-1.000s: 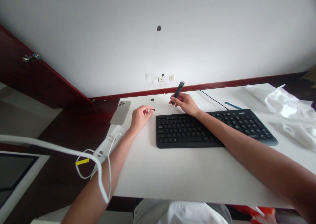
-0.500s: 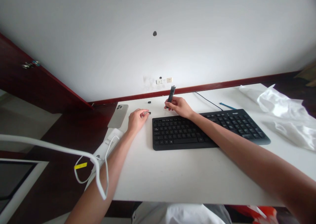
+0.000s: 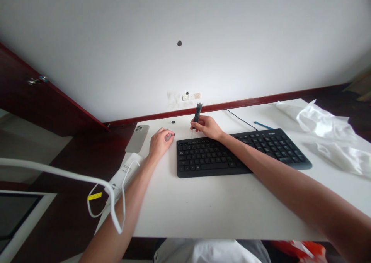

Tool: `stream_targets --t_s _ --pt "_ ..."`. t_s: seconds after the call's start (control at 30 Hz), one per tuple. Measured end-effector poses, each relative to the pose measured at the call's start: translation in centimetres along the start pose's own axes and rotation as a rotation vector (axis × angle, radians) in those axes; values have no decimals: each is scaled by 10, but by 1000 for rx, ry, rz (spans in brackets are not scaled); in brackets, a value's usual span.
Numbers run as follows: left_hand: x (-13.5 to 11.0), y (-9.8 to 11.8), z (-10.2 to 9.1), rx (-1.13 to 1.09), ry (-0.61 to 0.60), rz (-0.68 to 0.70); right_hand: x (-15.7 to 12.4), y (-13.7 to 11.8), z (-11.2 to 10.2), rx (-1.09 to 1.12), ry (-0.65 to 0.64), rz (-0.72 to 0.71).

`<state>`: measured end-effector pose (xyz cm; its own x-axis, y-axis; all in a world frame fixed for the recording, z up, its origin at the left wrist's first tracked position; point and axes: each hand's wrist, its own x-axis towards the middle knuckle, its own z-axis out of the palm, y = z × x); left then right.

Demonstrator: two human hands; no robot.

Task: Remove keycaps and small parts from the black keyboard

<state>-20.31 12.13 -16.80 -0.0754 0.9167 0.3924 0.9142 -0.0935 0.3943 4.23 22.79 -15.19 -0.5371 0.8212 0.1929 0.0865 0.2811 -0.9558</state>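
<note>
My left hand [image 3: 160, 141] rests on the white table [image 3: 220, 201], fingers curled with the thumb and fingertips together. A small black piece [image 3: 174, 134], perhaps a keycap, shows at its fingertips. My right hand [image 3: 208, 126] grips an upright dark stick-shaped tool [image 3: 198, 111]; thin wire-like ends seem to show below the fingers, near the tabletop. Its wrist and forearm pass over the black keyboard [image 3: 213, 158]. Beyond the hands lies another small black piece [image 3: 173, 122], which also looks like a keycap.
A phone [image 3: 137, 138] lies face down at the left edge, near a white power strip [image 3: 123, 174]. A thick white cable [image 3: 72, 174] arches across the lower left. A blue stick [image 3: 263, 125] lies behind the keyboard, and white plastic wrapping [image 3: 327, 120] lies at right.
The view has shifted slightly, so everything sits a little to the left. My left fingers have curled further around the small black piece. My right hand keeps its grip on the dark tool.
</note>
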Motion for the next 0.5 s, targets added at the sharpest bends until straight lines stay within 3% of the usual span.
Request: stream_targets --t_s 0.3,0.5 --pt "-2 12 -8 125 -23 82 1 5 -1 30 -10 -20" --pt "20 19 -4 257 -29 207 2 5 -1 19 -10 -15"
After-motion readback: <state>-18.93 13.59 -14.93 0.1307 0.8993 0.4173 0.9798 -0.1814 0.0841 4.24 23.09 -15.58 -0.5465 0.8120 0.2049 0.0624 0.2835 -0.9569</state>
